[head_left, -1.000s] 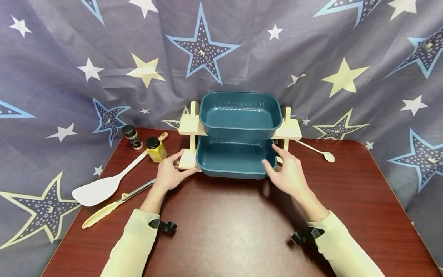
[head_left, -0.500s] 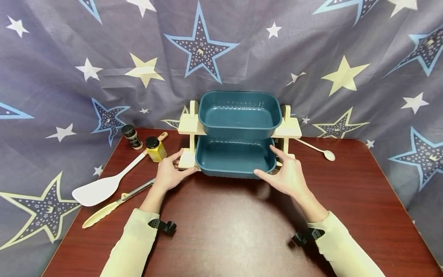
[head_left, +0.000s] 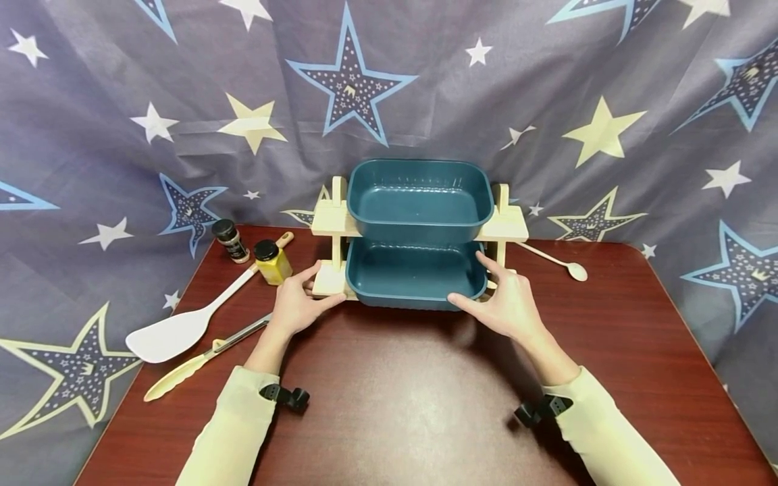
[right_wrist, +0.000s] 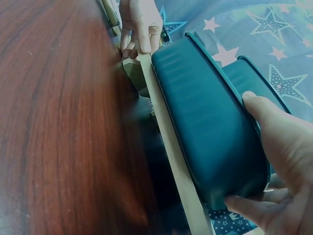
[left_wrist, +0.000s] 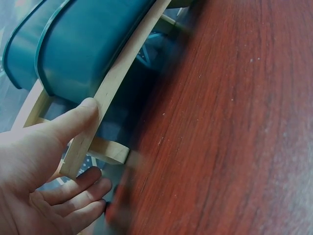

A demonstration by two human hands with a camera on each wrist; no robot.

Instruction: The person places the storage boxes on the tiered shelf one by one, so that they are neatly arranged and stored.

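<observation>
A two-tier pale wooden rack point(head_left: 510, 224) stands at the back of the table, with an upper teal bin point(head_left: 419, 204) and a lower teal bin point(head_left: 407, 304) on its shelves. My left hand point(head_left: 298, 304) holds the left end of the lower shelf point(left_wrist: 115, 78), thumb along its front edge and fingers around the end. With my right hand point(head_left: 509, 304) I grip the right front corner of the lower bin. In the right wrist view, its thumb point(right_wrist: 259, 105) lies on the rim and a finger point(right_wrist: 244, 208) touches the bin's end near the bottom.
Left of the rack lie a white turner point(head_left: 173, 334) and cream-tipped tongs point(head_left: 182, 376). A yellow black-capped jar point(head_left: 273, 263) and a dark-lidded spice jar point(head_left: 231, 241) stand behind them. A pale spoon point(head_left: 574, 271) lies at right. Star-patterned cloth point(head_left: 425, 88) hangs behind.
My right thumb has come down from above the lower bin to its front rim. That bin has shifted slightly back and to the right. My left hand stays on the shelf end.
</observation>
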